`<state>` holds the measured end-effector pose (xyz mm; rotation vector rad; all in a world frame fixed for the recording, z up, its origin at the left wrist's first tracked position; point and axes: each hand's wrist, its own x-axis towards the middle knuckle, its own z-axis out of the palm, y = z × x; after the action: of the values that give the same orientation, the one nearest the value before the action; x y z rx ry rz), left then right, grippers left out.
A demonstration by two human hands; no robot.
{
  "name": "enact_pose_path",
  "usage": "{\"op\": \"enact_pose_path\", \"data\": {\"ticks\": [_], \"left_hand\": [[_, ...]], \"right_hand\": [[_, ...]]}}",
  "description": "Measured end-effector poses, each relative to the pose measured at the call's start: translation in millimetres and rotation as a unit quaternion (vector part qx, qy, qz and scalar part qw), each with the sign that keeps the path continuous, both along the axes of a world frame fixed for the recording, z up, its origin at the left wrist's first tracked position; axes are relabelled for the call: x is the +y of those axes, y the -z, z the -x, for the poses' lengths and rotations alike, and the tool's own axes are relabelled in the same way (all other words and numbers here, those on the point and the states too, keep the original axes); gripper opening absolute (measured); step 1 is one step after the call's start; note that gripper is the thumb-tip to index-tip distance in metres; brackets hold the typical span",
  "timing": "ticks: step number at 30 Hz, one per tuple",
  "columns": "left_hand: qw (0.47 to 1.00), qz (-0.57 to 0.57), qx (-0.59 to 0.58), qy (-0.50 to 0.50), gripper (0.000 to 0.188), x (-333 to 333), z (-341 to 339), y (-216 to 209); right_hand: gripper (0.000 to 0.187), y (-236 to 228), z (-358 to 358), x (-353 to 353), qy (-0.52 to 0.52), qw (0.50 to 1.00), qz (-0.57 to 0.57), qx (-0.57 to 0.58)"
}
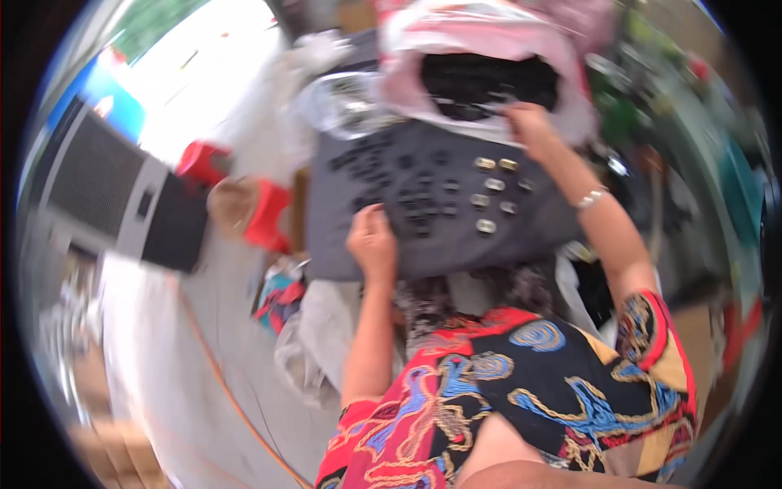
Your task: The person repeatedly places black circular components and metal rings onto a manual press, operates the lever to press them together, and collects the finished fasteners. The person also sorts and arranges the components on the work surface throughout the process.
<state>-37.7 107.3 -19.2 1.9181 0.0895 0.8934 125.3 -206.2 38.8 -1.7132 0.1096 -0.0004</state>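
Note:
My left hand is over the left part of a dark grey cloth-covered surface, its fingertips pinched together beside small black pieces. Whether a piece sits in that pinch cannot be made out. My right hand reaches to the mouth of a pink and white bag full of black pieces. Its fingers are closed, and blur hides what they hold. On the cloth between the hands lie more black pieces, and to their right several pale metallic pieces with dark centres.
A clear container with shiny small parts stands at the far left of the surface. Left of it are a red stool with a tan top and a large black and grey box-shaped device. An orange cable crosses the floor.

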Motion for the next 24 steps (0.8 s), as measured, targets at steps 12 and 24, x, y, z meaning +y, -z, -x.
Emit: {"op": "enact_pose_path", "data": {"ticks": [12,24], "left_hand": [[0.999,0.013,-0.049,-0.004,0.01,-0.6,5.1,13.0],[0.999,0.0,-0.052,0.005,0.01,-6.9,-0.5,12.0]], "right_hand": [[0.047,15.6,-97.2,-60.0,0.032,0.995,-0.054,-0.073],[0.027,-36.6,120.2,-154.0,0.085,0.943,0.044,-0.319]]}}
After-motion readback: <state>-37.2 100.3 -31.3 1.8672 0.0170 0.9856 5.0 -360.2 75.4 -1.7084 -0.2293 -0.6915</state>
